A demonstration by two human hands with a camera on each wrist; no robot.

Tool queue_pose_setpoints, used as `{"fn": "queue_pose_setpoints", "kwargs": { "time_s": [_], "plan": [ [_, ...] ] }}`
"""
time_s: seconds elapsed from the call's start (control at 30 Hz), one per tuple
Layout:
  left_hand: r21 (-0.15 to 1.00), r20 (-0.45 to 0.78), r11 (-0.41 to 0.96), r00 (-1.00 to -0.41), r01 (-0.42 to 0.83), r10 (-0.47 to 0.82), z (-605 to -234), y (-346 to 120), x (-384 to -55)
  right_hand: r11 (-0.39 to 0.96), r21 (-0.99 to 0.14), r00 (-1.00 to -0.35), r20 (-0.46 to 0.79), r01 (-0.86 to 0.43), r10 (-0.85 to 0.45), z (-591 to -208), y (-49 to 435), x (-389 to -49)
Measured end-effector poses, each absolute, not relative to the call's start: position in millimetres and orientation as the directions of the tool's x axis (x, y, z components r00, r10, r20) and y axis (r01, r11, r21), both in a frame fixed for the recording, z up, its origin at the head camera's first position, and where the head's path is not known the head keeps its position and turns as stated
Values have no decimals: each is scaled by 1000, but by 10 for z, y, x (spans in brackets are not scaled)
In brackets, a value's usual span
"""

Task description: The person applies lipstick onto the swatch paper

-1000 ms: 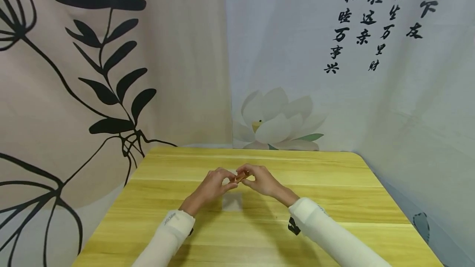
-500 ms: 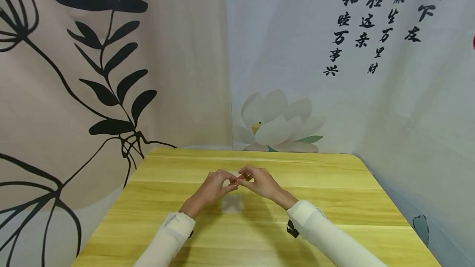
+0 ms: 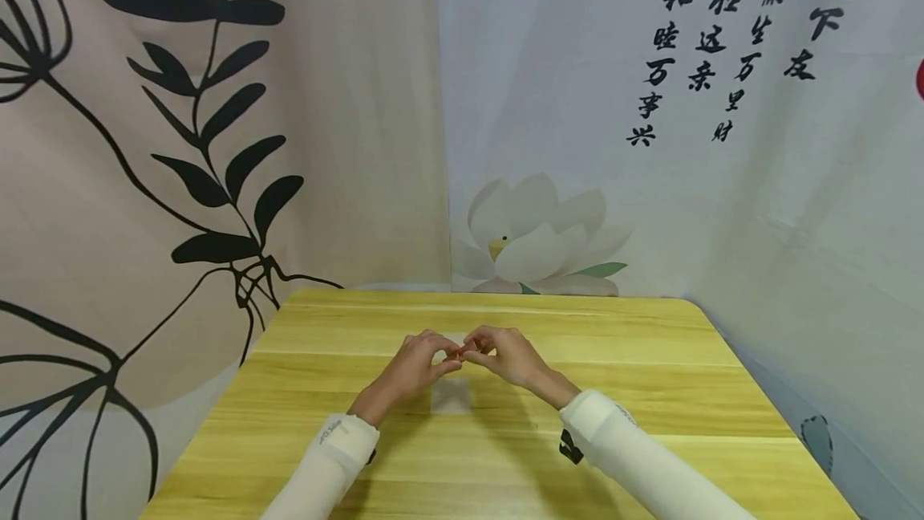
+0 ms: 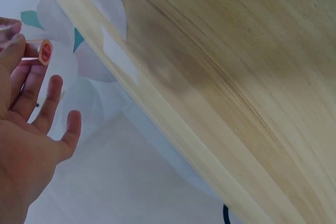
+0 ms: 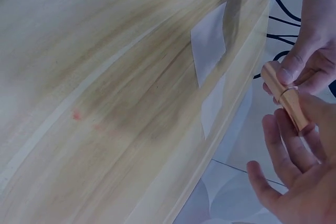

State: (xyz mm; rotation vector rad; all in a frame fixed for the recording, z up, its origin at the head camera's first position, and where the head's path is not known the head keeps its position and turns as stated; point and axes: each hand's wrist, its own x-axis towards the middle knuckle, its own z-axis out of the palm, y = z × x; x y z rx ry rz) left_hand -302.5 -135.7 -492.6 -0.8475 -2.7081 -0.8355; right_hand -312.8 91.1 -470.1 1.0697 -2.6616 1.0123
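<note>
Both hands meet above the table [image 3: 520, 432] around a shiny rose-gold lipstick tube [image 5: 286, 90]. In the right wrist view, a thin seam crosses the tube at mid-length. My left hand [image 3: 411, 363] pinches one end between thumb and fingers, and my right hand [image 3: 507, 355] pinches the other. A red disc shows in the near end of the lipstick tube [image 4: 45, 52] in the left wrist view. From the head view, fingers hide most of it. The ring and little fingers of both hands stretch away from the tube.
A white paper square [image 3: 451, 396] lies on the wooden table below the hands. Another white piece [image 5: 213, 106] lies beyond it, partly hidden by the hands in the head view. Printed curtains [image 3: 368, 119] hang behind the table's back edge.
The lipstick tube has turned between the hands and shows less in the head view. The right thumb has come closer to the left fingertips; the arms have barely moved.
</note>
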Motion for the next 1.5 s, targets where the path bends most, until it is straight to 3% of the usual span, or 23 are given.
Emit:
{"fn": "queue_pose_setpoints", "kwargs": {
  "time_s": [0.27,0.6,0.87,1.5],
  "plan": [
    [481,310,673,-826,563,470,-4951,-1389,-3005,478,-527,-694,360,-703,-624,-4704,931,-3124],
    [438,319,711,-834,550,450,-4950,-1544,-2969,469,-539,-695,362,-700,-621,-4674,876,-3107],
    [433,318,730,-847,529,426,-4968,-1646,-3000,453,-573,-716,401,-683,-572,-4581,1014,-3151],
    [434,335,726,-844,533,419,-4995,-1660,-2995,663,-482,-820,352,-573,-452,-4757,1920,-3249]
  ]
}}
